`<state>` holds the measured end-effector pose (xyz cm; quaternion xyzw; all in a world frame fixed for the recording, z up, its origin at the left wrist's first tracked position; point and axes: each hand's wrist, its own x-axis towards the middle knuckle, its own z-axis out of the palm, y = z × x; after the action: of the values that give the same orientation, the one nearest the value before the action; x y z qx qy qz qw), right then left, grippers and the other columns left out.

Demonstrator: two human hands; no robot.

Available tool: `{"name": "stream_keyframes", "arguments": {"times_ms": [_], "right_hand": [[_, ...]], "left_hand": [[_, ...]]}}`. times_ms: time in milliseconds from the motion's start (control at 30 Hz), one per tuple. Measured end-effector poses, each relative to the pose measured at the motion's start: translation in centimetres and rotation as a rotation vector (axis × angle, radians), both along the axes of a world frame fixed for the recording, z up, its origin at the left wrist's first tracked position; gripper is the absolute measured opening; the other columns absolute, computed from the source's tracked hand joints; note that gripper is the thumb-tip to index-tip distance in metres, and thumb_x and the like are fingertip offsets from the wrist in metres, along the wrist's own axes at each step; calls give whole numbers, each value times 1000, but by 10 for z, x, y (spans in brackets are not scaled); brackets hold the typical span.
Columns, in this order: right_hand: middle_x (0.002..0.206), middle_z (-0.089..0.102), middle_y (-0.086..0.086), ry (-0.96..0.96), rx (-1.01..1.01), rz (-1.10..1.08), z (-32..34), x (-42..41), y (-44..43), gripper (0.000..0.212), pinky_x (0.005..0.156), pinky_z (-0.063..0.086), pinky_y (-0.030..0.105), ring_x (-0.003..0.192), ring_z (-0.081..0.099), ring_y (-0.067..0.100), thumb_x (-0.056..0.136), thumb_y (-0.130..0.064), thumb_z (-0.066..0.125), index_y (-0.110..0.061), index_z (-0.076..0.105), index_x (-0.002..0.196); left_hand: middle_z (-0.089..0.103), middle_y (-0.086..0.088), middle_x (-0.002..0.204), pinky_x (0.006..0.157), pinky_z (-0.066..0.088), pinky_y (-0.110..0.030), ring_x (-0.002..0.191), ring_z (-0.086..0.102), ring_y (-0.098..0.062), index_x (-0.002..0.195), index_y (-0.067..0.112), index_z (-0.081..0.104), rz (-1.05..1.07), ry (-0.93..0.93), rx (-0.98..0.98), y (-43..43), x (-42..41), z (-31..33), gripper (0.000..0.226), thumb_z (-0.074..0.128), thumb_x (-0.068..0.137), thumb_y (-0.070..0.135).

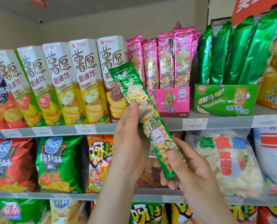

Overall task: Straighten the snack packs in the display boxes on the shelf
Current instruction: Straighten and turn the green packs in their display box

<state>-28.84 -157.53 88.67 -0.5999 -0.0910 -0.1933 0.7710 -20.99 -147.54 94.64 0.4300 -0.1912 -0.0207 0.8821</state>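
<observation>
Closest to me, I have the right hand [187,172] pinching the bottom end of a long green pack [144,117], thumb on the front and fingers behind. A little higher, the left hand [128,143] holds the middle of the pack the same way. The pack is up in the air in front of the shelf [167,124]. It is tilted, and its top leans left toward the tall chip boxes [84,81].

Farther back, the pink box [171,101] sits right behind the pack. The green box [225,99] is off to the right.

I think the pack belongs in the green box. I could drop it into the pink box by mistake, because that one is nearer. If I push it in too fast, it could knock the other green packs [241,52] crooked. If I squeeze too hard, the chips inside could break.
</observation>
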Motion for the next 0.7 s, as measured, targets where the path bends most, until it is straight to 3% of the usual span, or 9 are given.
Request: {"name": "stream_keyframes", "arguments": {"times_ms": [100, 200, 267, 433, 500, 567, 633, 700], "right_hand": [[84, 74, 1, -35, -80, -115, 1, -4, 3, 33, 46, 47, 18, 54, 66, 16, 76, -57, 68, -49, 67, 108], [87, 75, -2, -87, -99, -178, 0, -6, 3, 29, 48, 49, 15, 58, 68, 12, 80, -44, 70, -46, 67, 108], [96, 75, -6, -118, -119, -212, 0, -6, 2, 32, 51, 50, 14, 67, 70, 8, 77, -46, 69, -46, 66, 109], [101, 73, -14, -166, -184, -296, 1, -3, 2, 31, 60, 52, 15, 79, 70, 4, 77, -51, 70, -52, 63, 107], [99, 74, -11, -151, -194, -239, 3, -5, 0, 34, 57, 51, 15, 74, 69, 5, 76, -65, 64, -52, 63, 108], [95, 75, 2, -79, -97, -61, 2, -5, -3, 55, 53, 50, 21, 68, 68, 14, 71, -80, 58, -44, 67, 111], [90, 73, 17, -24, 48, 134, 4, -4, -6, 63, 50, 48, 25, 64, 66, 23, 69, -75, 65, -27, 72, 109], [87, 71, 19, -29, 61, 177, 3, -2, -9, 60, 50, 47, 24, 62, 64, 23, 70, -68, 71, -21, 73, 107]], "left_hand": [[62, -8, 132, 106, 43, -43, 121, 60, -22, 140, 8, 48, 77, -58, 84, 1, -2, -5, 81, 72, 76, 51], [73, -5, 107, 80, 54, -28, 97, 68, -16, 110, 13, 67, 48, -179, 68, 1, -3, -6, 36, 69, 83, 37], [73, -3, 101, 76, 53, -26, 91, 68, -14, 100, 19, 71, 50, -242, 73, 2, -3, -8, 19, 71, 85, 31], [74, -8, 106, 80, 55, -29, 97, 69, -20, 106, 22, 72, 44, -326, 149, 2, -8, -14, 26, 74, 80, 28], [74, -7, 103, 77, 55, -30, 93, 69, -18, 101, 23, 74, 56, -304, 128, 4, -7, -12, 21, 78, 81, 27], [74, -5, 100, 76, 56, -29, 88, 69, -16, 98, 20, 75, 29, -279, 76, 4, -6, -10, 18, 71, 82, 26], [73, -3, 96, 74, 56, -27, 84, 68, -14, 102, 15, 71, -14, -269, 34, 4, -6, -7, 20, 61, 86, 22], [71, -4, 95, 72, 55, -25, 83, 65, -15, 112, 8, 64, -45, -255, 19, 2, -7, -6, 26, 56, 90, 20]]}}
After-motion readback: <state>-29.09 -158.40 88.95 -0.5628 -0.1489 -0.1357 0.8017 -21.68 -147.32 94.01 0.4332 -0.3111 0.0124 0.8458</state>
